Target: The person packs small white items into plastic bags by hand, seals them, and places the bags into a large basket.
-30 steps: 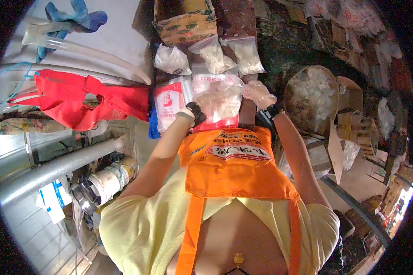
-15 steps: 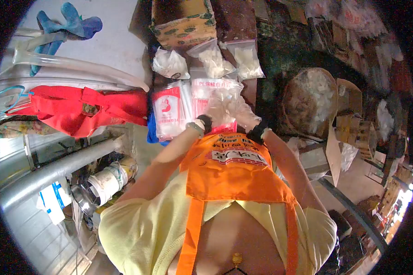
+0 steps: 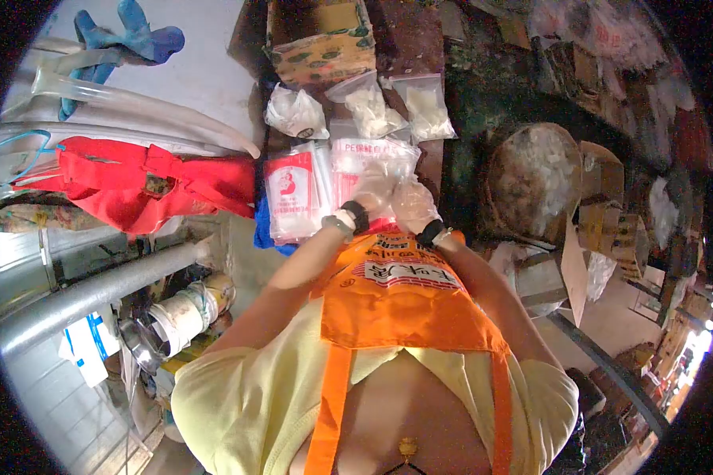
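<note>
My left hand (image 3: 372,192) and my right hand (image 3: 412,204) are close together in front of the orange apron, fingers curled in. Between them they pinch what looks like a thin clear plastic bag (image 3: 391,169); its outline is hard to make out. Under and behind the hands lies a white-and-red printed pack of zip-lock bags (image 3: 370,150). To its left is a second red-and-white pack (image 3: 290,190). Behind the packs sit a knotted white plastic bag (image 3: 295,112) and two zip-lock bags holding pale contents, a middle one (image 3: 370,112) and a right one (image 3: 428,112).
A cardboard box (image 3: 325,52) stands at the back of the narrow table. Left are a red cloth (image 3: 154,186), clear hoses (image 3: 146,103) and a blue glove (image 3: 131,39). A round, worn-topped object (image 3: 531,178) and cardboard pieces (image 3: 602,186) stand right.
My hands have drawn a little closer to each other, the right one moving left and inward. The clear plastic between them has shifted and bunched lower. The packs and filled bags stay put.
</note>
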Action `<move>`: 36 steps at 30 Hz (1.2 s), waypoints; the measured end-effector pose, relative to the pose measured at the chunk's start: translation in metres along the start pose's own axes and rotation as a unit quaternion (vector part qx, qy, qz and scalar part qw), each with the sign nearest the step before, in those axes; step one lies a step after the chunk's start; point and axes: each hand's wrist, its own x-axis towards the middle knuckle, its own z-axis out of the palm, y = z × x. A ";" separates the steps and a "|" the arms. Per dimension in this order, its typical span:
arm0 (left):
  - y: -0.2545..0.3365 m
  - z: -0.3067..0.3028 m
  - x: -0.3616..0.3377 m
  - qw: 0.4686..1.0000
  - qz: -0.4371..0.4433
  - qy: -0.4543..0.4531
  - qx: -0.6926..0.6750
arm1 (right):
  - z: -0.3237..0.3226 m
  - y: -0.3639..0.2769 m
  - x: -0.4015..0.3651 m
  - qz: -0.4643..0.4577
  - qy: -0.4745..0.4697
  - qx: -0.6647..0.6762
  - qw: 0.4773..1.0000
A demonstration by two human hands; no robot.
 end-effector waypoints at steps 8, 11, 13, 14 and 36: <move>0.029 -0.091 -0.023 0.924 -0.041 -0.104 -0.366 | 0.004 0.023 0.002 0.151 0.051 0.361 0.919; 0.030 -0.097 -0.026 0.980 0.190 -0.007 -0.065 | -0.027 0.020 -0.009 0.259 -0.025 0.508 0.821; 0.030 -0.085 -0.019 0.922 0.077 -0.075 -0.371 | -0.028 0.018 -0.020 0.203 0.008 0.571 0.795; 0.030 -0.079 -0.016 0.859 0.015 -0.082 -0.505 | -0.029 0.017 -0.025 0.173 0.021 0.602 0.779; 0.092 -0.180 -0.015 0.408 -0.139 0.029 -0.902 | -0.163 -0.087 -0.065 0.051 0.132 0.533 0.834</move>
